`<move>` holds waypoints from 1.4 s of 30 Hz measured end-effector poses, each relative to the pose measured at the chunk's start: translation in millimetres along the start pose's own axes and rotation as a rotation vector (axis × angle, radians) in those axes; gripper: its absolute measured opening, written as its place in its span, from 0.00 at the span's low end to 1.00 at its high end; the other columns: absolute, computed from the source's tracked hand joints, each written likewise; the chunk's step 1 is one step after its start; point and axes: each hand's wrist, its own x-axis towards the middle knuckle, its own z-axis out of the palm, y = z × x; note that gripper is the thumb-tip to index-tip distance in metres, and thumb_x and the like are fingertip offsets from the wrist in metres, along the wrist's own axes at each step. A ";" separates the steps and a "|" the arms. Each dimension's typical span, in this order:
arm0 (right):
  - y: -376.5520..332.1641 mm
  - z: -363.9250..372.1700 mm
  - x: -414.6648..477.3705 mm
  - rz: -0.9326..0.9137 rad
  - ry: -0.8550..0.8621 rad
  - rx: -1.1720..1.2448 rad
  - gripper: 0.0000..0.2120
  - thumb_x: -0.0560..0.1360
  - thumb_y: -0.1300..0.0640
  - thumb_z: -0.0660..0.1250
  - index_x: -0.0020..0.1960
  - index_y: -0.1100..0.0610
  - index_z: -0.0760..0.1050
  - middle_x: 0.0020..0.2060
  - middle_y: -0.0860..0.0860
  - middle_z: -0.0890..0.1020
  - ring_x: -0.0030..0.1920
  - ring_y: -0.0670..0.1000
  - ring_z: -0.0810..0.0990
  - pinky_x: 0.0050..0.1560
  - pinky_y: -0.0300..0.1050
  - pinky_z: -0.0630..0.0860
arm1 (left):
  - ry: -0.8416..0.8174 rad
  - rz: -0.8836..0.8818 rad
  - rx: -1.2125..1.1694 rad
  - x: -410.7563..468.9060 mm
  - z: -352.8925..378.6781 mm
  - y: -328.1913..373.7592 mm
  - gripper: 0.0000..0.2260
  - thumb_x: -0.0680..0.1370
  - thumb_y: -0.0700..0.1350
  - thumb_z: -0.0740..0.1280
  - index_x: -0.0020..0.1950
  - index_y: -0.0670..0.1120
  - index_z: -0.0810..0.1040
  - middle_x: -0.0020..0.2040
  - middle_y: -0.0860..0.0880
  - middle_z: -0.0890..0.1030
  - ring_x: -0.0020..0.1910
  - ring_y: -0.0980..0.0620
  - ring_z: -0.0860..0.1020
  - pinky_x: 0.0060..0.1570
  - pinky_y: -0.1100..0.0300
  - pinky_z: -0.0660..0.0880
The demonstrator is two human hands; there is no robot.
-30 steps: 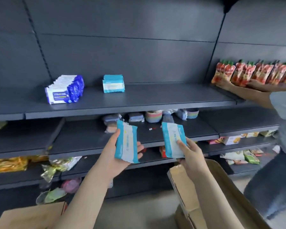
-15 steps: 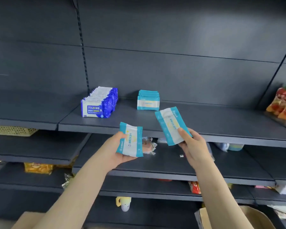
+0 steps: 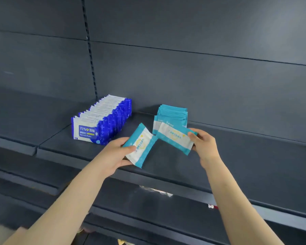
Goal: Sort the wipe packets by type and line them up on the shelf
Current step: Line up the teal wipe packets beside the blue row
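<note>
Each of my hands holds one teal-and-white wipe packet over the dark shelf (image 3: 237, 156). My left hand (image 3: 116, 154) grips a tilted packet (image 3: 141, 146) by its lower end. My right hand (image 3: 204, 145) pinches the right end of a second packet (image 3: 174, 137), held just in front of a short upright row of the same teal packets (image 3: 172, 114). To the left stands a long row of dark-blue alcohol wipe packets (image 3: 102, 124), upright and lined up front to back.
The shelf's back panel (image 3: 201, 76) rises close behind both rows. A slotted upright (image 3: 90, 50) runs down behind the blue row. Lower shelves (image 3: 148, 206) hold a crinkled wrapper and a small red-and-white item.
Both hands have risen and moved forward with their teal packets, from below the shelf edge to over the shelf. The right packet now sits just in front of the teal row.
</note>
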 end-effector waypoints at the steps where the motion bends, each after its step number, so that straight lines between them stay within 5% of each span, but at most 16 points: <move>1: 2.2 5.4 12.0 -0.008 0.001 -0.015 0.09 0.79 0.61 0.67 0.58 0.56 0.80 0.53 0.53 0.84 0.54 0.51 0.83 0.40 0.42 0.80 | 0.021 0.016 0.062 8.3 -2.8 2.8 0.16 0.78 0.39 0.69 0.66 0.46 0.75 0.59 0.48 0.81 0.55 0.50 0.82 0.49 0.50 0.82; 5: 15.2 24.3 50.3 -0.041 0.062 -0.076 0.07 0.77 0.61 0.70 0.52 0.51 0.82 0.52 0.50 0.85 0.54 0.49 0.83 0.42 0.39 0.78 | -0.007 0.108 0.291 39.0 -7.8 14.1 0.12 0.78 0.39 0.70 0.59 0.51 0.77 0.52 0.55 0.82 0.48 0.58 0.82 0.43 0.57 0.82; 11: 33.2 35.2 63.5 -0.087 0.140 0.049 0.09 0.78 0.63 0.68 0.54 0.53 0.82 0.45 0.45 0.84 0.44 0.42 0.82 0.44 0.36 0.77 | -0.080 0.434 0.755 99.9 13.4 35.7 0.09 0.77 0.41 0.70 0.53 0.53 0.81 0.53 0.56 0.81 0.51 0.58 0.79 0.49 0.60 0.78; 15: 40.9 28.1 69.3 -0.139 0.148 0.076 0.10 0.80 0.62 0.66 0.57 0.56 0.83 0.52 0.49 0.86 0.54 0.49 0.84 0.55 0.43 0.79 | -0.063 0.595 0.883 134.9 38.8 38.1 0.05 0.77 0.45 0.70 0.48 0.52 0.74 0.49 0.58 0.79 0.43 0.56 0.76 0.42 0.56 0.73; 21: 40.7 19.6 61.8 -0.169 0.054 0.006 0.09 0.76 0.61 0.72 0.55 0.53 0.81 0.49 0.46 0.86 0.50 0.45 0.84 0.53 0.38 0.79 | 0.091 0.900 1.013 168.7 51.7 25.6 0.09 0.74 0.46 0.74 0.51 0.47 0.79 0.55 0.51 0.73 0.54 0.50 0.70 0.52 0.57 0.68; 25: 44.9 23.5 58.5 -0.187 0.065 -0.349 0.15 0.73 0.59 0.75 0.55 0.48 0.76 0.47 0.39 0.82 0.46 0.42 0.80 0.44 0.26 0.74 | 0.074 0.945 1.029 173.0 50.6 23.7 0.12 0.75 0.48 0.73 0.56 0.49 0.77 0.58 0.52 0.71 0.57 0.50 0.70 0.52 0.53 0.74; 30: 44.1 25.8 58.8 -0.243 0.153 -0.422 0.10 0.76 0.61 0.72 0.54 0.51 0.76 0.45 0.38 0.80 0.45 0.38 0.79 0.44 0.24 0.72 | -0.018 0.942 1.123 170.3 41.3 21.0 0.25 0.76 0.51 0.71 0.72 0.51 0.71 0.67 0.52 0.68 0.63 0.51 0.69 0.61 0.52 0.71; 39: 36.6 25.3 55.4 -0.200 0.145 -0.540 0.15 0.77 0.58 0.70 0.63 0.56 0.75 0.48 0.43 0.79 0.44 0.38 0.77 0.44 0.30 0.75 | 0.100 0.994 1.366 165.5 45.0 20.6 0.26 0.75 0.52 0.72 0.72 0.50 0.71 0.68 0.50 0.72 0.63 0.46 0.73 0.62 0.47 0.72; 42: 28.9 23.5 54.4 -0.175 0.094 -0.599 0.16 0.78 0.57 0.70 0.64 0.56 0.74 0.49 0.45 0.79 0.47 0.44 0.78 0.36 0.24 0.71 | 0.114 0.941 1.430 159.5 51.9 24.4 0.27 0.78 0.53 0.68 0.75 0.51 0.66 0.73 0.51 0.67 0.68 0.46 0.68 0.66 0.49 0.66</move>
